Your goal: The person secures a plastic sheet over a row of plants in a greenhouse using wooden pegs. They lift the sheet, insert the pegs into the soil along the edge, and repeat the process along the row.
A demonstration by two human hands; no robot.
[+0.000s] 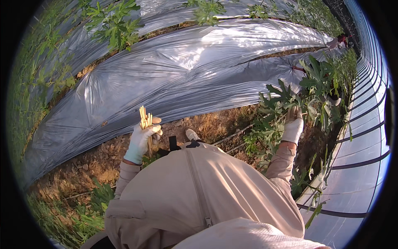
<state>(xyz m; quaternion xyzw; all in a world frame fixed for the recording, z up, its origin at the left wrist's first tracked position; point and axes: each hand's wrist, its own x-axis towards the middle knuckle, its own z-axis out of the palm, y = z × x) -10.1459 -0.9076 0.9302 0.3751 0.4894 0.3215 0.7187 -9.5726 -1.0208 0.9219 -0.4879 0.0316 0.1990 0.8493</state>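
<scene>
Thin pale-yellow sticks (145, 122), bunched upright, left of centre, clenched low in the gloved left hand (142, 139). Likely light, stiff, snappable if bent; best gripped around the lower half, as now, to keep the bundle from fanning out. Right hand (293, 124), also gloved, reaching into the leafy plant (286, 103) on the right; fingers hidden among leaves, so cannot tell whether closed on anything. Silver plastic sheeting (186, 74) beyond, bare soil (103, 153) near.
</scene>
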